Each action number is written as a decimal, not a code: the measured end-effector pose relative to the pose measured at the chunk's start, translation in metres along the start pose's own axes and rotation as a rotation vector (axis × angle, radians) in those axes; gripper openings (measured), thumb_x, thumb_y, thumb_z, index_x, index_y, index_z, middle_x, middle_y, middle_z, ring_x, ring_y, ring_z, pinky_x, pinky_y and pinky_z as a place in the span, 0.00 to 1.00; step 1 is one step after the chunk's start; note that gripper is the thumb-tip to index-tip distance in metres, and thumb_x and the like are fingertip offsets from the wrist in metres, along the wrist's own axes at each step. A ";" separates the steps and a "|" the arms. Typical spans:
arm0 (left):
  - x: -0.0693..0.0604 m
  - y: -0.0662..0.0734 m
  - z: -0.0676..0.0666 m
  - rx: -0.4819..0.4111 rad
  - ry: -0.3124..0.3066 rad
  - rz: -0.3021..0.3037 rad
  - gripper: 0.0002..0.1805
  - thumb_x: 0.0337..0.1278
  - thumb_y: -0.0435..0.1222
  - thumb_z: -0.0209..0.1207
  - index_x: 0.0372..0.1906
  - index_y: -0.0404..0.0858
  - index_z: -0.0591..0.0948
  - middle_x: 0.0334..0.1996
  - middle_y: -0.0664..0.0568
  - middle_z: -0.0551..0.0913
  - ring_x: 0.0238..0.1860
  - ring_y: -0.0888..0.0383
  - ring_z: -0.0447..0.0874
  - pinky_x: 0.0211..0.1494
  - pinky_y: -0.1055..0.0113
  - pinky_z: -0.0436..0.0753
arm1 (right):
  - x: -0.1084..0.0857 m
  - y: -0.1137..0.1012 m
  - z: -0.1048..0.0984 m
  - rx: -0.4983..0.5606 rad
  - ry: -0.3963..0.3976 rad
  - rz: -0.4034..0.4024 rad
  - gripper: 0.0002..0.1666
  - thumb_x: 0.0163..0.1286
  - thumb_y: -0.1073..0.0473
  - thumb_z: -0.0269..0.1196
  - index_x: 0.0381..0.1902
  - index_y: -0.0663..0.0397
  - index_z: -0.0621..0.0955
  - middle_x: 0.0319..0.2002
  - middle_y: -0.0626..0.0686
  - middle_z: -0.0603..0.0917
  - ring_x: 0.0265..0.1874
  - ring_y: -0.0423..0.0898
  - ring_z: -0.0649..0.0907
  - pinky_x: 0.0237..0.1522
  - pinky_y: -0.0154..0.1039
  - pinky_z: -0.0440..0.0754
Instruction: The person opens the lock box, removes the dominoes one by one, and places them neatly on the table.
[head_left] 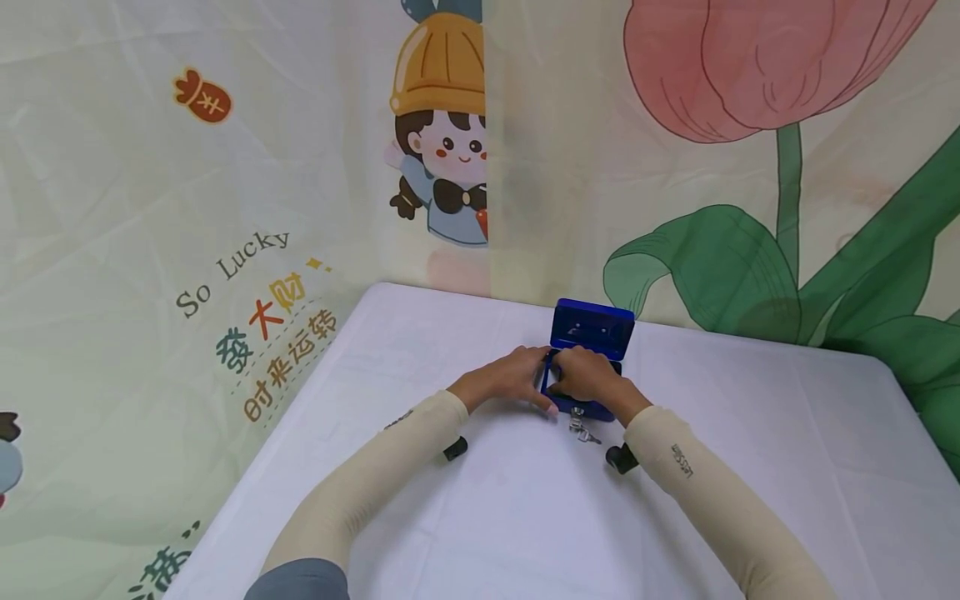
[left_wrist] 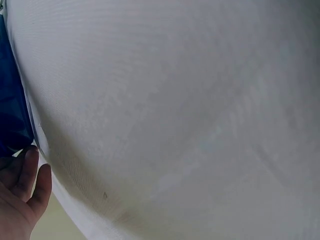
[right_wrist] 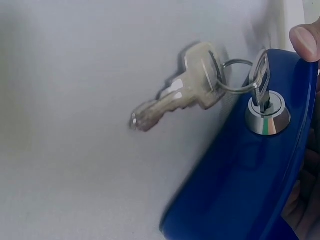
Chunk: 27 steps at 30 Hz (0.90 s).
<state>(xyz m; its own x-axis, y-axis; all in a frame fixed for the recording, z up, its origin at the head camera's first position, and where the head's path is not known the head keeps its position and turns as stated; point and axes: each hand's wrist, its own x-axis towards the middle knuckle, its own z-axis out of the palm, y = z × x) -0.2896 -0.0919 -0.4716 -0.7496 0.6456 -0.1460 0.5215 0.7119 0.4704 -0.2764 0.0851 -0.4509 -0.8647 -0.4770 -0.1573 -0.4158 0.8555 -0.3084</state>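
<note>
One blue box stands open near the far edge of the table, long axis running roughly left to right. The left hand holds its left end, so the box lies rightward of it; the right hand, equally near, dips inside, fingers partly hidden, and I cannot tell whether they grip anything. Only the right wrist view clearly shows one key in the lock, ringed to another key.

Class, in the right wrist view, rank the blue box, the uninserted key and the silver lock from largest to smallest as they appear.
1. Blue box, partly outside the picture
2. Uninserted key
3. Silver lock
</note>
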 end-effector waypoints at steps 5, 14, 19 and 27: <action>0.001 0.000 0.000 0.006 0.002 0.007 0.61 0.42 0.61 0.74 0.78 0.40 0.59 0.72 0.48 0.70 0.70 0.50 0.68 0.75 0.58 0.68 | 0.001 -0.002 0.001 0.012 0.010 0.007 0.23 0.62 0.49 0.74 0.49 0.58 0.85 0.40 0.54 0.89 0.36 0.48 0.85 0.50 0.50 0.86; 0.000 0.001 -0.001 0.025 0.011 0.004 0.62 0.41 0.61 0.74 0.77 0.38 0.59 0.72 0.48 0.70 0.69 0.49 0.69 0.73 0.58 0.70 | 0.002 -0.001 0.001 0.021 0.017 0.009 0.25 0.61 0.49 0.74 0.51 0.59 0.84 0.43 0.56 0.88 0.39 0.49 0.85 0.51 0.50 0.86; 0.000 0.001 -0.001 0.023 0.000 -0.014 0.63 0.41 0.63 0.74 0.78 0.38 0.57 0.73 0.47 0.69 0.70 0.48 0.68 0.74 0.57 0.69 | 0.002 0.000 0.001 0.013 0.017 0.001 0.28 0.60 0.48 0.75 0.53 0.58 0.84 0.45 0.55 0.88 0.41 0.49 0.85 0.52 0.50 0.85; 0.000 -0.001 0.002 0.007 -0.004 -0.021 0.63 0.40 0.63 0.74 0.79 0.40 0.57 0.73 0.47 0.69 0.70 0.48 0.67 0.74 0.56 0.69 | 0.001 0.000 0.001 0.008 0.001 0.014 0.29 0.59 0.48 0.75 0.54 0.58 0.84 0.44 0.55 0.88 0.40 0.49 0.84 0.52 0.50 0.85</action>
<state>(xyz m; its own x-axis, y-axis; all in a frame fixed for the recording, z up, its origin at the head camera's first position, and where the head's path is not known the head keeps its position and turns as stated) -0.2899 -0.0920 -0.4735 -0.7587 0.6318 -0.1588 0.5087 0.7268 0.4614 -0.2773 0.0847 -0.4523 -0.8707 -0.4649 -0.1604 -0.4016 0.8604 -0.3138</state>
